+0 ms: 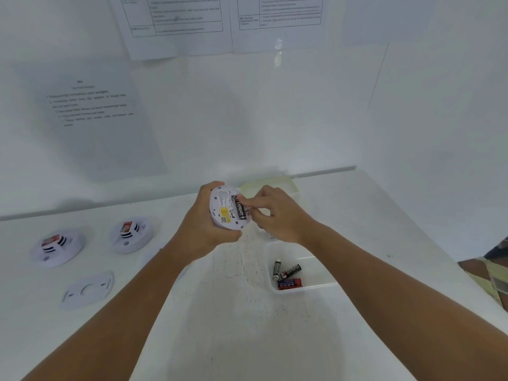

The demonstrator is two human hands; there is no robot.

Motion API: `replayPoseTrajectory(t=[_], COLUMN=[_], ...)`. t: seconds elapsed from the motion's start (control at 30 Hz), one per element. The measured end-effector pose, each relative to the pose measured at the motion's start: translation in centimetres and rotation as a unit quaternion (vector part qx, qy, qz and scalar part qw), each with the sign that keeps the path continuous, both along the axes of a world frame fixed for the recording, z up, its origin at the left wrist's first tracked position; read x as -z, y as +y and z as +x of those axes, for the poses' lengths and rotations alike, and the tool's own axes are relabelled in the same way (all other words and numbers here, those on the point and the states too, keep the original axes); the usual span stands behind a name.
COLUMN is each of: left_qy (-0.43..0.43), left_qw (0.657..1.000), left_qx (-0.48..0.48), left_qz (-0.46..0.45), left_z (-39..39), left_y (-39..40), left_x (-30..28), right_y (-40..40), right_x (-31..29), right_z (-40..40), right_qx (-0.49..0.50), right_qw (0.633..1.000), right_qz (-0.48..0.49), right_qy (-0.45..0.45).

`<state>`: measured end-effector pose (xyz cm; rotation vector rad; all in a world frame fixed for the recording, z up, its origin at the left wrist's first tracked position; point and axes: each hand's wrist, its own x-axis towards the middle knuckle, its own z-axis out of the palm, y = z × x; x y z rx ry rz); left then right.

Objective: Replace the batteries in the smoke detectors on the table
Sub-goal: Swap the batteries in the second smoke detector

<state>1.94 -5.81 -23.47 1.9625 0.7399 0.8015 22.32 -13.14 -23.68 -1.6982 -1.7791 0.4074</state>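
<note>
My left hand (204, 224) grips a round white smoke detector (224, 213) above the table, its back side facing me. A black battery (240, 209) lies in its open compartment. My right hand (277, 214) pinches at that battery's right side with thumb and forefinger. Three loose batteries (287, 273) lie in a clear plastic tray (310, 281) at the right. Two more smoke detectors (56, 247) (132, 233) rest on the table at the left, each with a red-labelled part on top. A white detached cover plate (88, 290) lies in front of them.
A second pale tray (270, 185) sits behind my hands near the wall. Printed instruction sheets (93, 105) hang on the white wall panels. The white table (233, 325) ends at the right, where a dark object (497, 251) shows beyond its edge.
</note>
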Motion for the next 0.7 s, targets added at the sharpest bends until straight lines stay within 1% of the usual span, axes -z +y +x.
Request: replayPoseTrajectory(t=[0.1,0.17,0.23,0.27,0.3,0.33,0.43,0.5,0.6,0.7], left_qy=[-0.011,-0.009,0.004,0.010,0.016,0.022,0.040,0.042,0.038,0.035], left_qw=[1.000,1.000,1.000,1.000,1.000,1.000,0.999,0.999,0.999,0.999], left_qx=[0.003,0.008,0.014,0.015,0.015,0.013,0.001,-0.008,-0.021,-0.030], left_qz=[-0.018,-0.029,-0.022,-0.019,-0.017,-0.017,-0.020,-0.023,-0.027,-0.022], left_z=[0.8,1.4,1.9,2.0,2.1,2.1,2.1,2.2,2.5,2.7], left_y=[0.0,0.2,0.5,0.7,0.8,0.9,1.3,1.5,1.6,1.6], left_x=[-0.2,-0.6,-1.0,-1.0,-0.9,-0.7,-0.2,0.0,-0.2,-0.4], right_y=[-0.3,-0.4,-0.2,-0.1,0.0,0.1,0.4,0.8,1.5,2.3], right_x=[-1.2,-2.0,-2.2,-2.0,-1.8,-1.6,-1.3,-1.3,-1.5,-1.4], right_z=[1.5,2.7,4.0,4.6,5.3,6.0,7.3,7.5,7.4,7.2], right_qx=[-0.019,-0.008,0.024,0.043,0.056,0.056,-0.003,-0.035,-0.055,-0.078], right_qw=[0.999,0.999,0.993,0.989,0.990,0.992,0.985,0.977,0.971,0.966], right_qz=[-0.030,-0.026,-0.016,-0.017,-0.029,-0.054,-0.169,-0.194,-0.205,-0.219], right_qy=[-0.005,0.043,0.118,0.137,0.130,0.097,-0.031,-0.082,-0.111,-0.114])
